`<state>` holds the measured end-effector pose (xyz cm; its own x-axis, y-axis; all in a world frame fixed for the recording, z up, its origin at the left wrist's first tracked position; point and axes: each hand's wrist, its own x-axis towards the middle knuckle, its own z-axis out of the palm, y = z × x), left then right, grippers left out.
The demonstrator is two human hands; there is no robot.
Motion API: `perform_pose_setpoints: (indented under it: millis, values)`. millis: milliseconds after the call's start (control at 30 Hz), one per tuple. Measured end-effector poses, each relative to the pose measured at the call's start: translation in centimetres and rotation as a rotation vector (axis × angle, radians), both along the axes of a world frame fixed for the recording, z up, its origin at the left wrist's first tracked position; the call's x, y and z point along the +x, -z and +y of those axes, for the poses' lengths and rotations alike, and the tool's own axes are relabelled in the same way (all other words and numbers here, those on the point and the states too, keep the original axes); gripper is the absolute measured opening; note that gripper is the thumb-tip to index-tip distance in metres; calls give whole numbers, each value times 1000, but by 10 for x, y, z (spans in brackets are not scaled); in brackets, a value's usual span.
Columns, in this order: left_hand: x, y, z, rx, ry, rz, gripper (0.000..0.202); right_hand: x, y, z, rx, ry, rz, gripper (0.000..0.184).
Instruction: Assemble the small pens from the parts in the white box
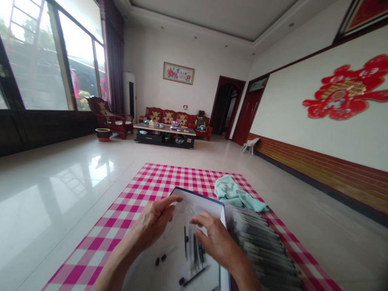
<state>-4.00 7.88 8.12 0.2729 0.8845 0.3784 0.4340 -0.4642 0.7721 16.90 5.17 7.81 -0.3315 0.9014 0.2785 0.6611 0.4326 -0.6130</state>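
On my feed, left hand (156,220) and right hand (214,234) hung loosely curled, seemingly empty, over slim dark-and-clear plasticky sticks (195,250) (likely light, stiff, slick, best pinched midway) in a white blue-rimmed box (209,204).

No legible text or numbers
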Motion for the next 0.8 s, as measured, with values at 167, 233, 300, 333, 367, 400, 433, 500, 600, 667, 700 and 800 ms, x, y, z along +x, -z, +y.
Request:
perform_pose_setpoints:
  millis: [167,233,300,333,367,400,433,500,600,667,700,800]
  values:
    - [-3,3,-1,-8,-51,9,34,7,20,10,-60,23,-169,30]
    - [-3,3,-2,2,-47,26,34,6,25,11,-73,22,-183,30]
    - [-3,1,-4,23,-55,63,34,3,30,9,-101,-9,-187,30]
    - [-4,0,-5,31,-66,85,34,1,32,8,-127,-34,-191,30]
    - [-4,-1,-6,35,-77,105,33,-3,34,5,-165,-59,-201,30]
    - [-4,-3,-7,34,-84,120,33,-7,35,2,-205,-81,-214,29]
    - [-4,-4,-8,29,-88,131,33,-11,36,-1,-237,-94,-227,27]
    - [-4,-6,-10,13,-84,140,33,-22,37,-8,-265,-93,-259,26]
    - [-2,-6,-11,-2,-76,135,32,-35,36,-21,-258,-51,-313,28]
    - [-1,-4,-11,-12,-69,127,33,-40,36,-30,-251,28,-311,30]
    - [0,-3,-11,-17,-66,120,33,-42,38,-34,-243,80,-289,31]
    - [3,0,-10,-34,-47,84,35,-43,43,-42,-243,190,-211,31]
